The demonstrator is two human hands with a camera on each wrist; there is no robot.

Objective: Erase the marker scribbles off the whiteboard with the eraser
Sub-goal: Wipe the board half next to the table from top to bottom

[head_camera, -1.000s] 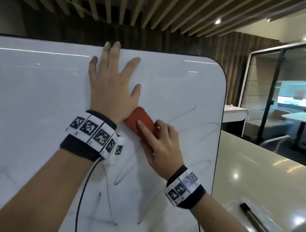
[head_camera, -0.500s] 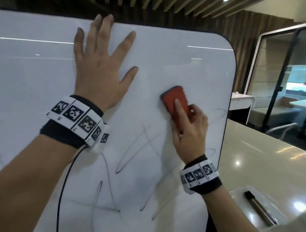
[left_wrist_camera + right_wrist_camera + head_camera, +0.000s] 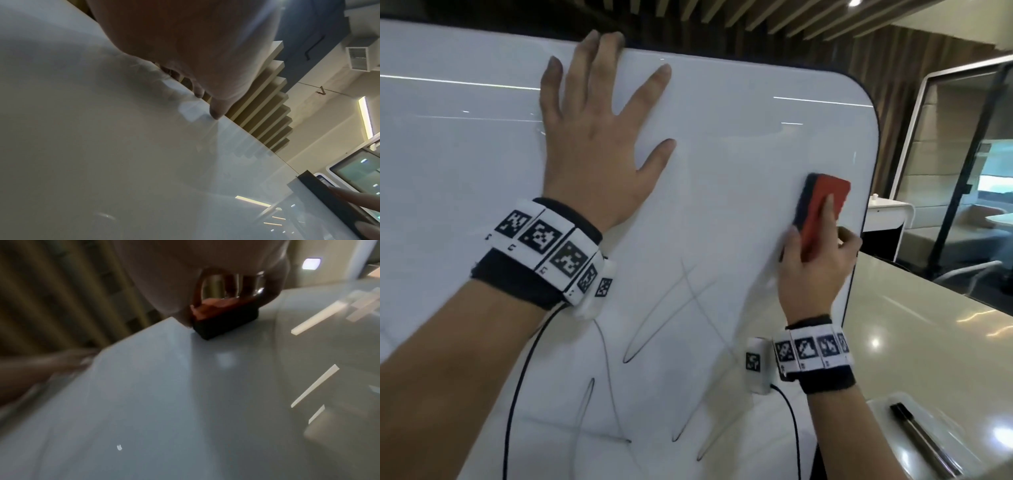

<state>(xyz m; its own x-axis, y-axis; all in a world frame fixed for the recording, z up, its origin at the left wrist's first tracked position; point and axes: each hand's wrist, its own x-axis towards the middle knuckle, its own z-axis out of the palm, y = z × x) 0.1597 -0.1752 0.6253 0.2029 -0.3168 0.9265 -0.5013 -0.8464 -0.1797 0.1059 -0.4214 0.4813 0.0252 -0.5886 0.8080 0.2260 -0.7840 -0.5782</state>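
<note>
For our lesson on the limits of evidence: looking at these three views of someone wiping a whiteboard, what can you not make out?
- Head view: the white whiteboard runs past the left and bottom edges; further scribbles there are unseen.
- Head view: the right hand covers the lower end of the red-backed, dark-felt eraser.
- Head view: the dark marker pen is cut by the frame edge; too small to read.
- Left wrist view: the left hand is blurred; its fingers are mostly hidden.
- Right wrist view: motion blur; no scribbles are discernible.
</note>
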